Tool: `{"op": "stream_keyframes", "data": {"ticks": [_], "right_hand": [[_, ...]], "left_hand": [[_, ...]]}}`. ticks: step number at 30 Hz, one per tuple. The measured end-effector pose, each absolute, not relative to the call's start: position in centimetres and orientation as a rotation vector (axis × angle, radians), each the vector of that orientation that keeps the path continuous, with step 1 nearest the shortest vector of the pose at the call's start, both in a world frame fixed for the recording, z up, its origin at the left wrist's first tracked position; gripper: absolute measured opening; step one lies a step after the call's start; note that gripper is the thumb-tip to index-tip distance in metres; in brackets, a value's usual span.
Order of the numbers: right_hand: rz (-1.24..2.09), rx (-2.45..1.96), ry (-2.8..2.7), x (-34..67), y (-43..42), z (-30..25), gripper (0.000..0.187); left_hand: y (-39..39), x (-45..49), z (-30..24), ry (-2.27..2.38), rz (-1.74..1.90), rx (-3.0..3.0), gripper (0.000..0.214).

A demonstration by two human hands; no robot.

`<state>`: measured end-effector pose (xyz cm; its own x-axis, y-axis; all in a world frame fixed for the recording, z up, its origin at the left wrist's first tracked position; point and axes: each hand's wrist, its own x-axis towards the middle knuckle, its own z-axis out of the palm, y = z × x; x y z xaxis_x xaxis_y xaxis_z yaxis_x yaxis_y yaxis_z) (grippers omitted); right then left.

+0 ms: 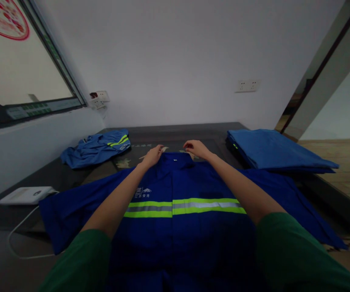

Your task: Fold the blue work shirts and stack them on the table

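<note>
A dark blue work jacket (pixel 199 235) lies spread front up, its sleeves out to both sides. Lime and silver reflective bands cross its chest, and white lettering is printed on the left of it. At the left end of the collar (pixel 175 157) is my left hand (pixel 153 155), with its fingers loosely bent and apart; whether it touches the cloth is hard to make out. My right hand (pixel 198 149) hovers by the collar's right end, fingers curled but apart from the thumb, with nothing visible in them.
A crumpled blue garment (pixel 97 149) lies at the back left of the dark table (pixel 175 129). Folded blue clothes (pixel 278 150) are stacked on the right. A white device (pixel 26 195) with a cable (pixel 13 249) sits at the left edge. Behind rises a wall (pixel 169 69).
</note>
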<state>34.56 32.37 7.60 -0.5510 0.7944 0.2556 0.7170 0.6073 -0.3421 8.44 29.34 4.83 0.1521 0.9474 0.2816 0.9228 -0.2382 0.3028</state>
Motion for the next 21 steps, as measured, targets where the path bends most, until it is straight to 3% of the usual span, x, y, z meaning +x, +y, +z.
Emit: {"op": "stream_keyframes", "data": {"ticks": [3,8,14,21], "right_hand": [[0.380,-1.000,-2.612,35.5,31.6,7.4,0.023],[0.482,-0.885,-2.891,35.6,31.1,6.0,0.029],[0.375,-0.832,-2.980,35.2,31.3,4.5,0.057],[0.083,-0.954,-2.943,34.4,31.1,4.0,0.048]], "left_hand": [[28.6,7.9,4.9,1.504,0.735,2.687,0.031],[26.7,7.8,5.0,1.022,0.326,2.942,0.021],[26.4,7.4,4.0,1.070,0.199,3.016,0.024],[27.6,8.1,2.1,1.320,0.218,3.017,0.026]]}}
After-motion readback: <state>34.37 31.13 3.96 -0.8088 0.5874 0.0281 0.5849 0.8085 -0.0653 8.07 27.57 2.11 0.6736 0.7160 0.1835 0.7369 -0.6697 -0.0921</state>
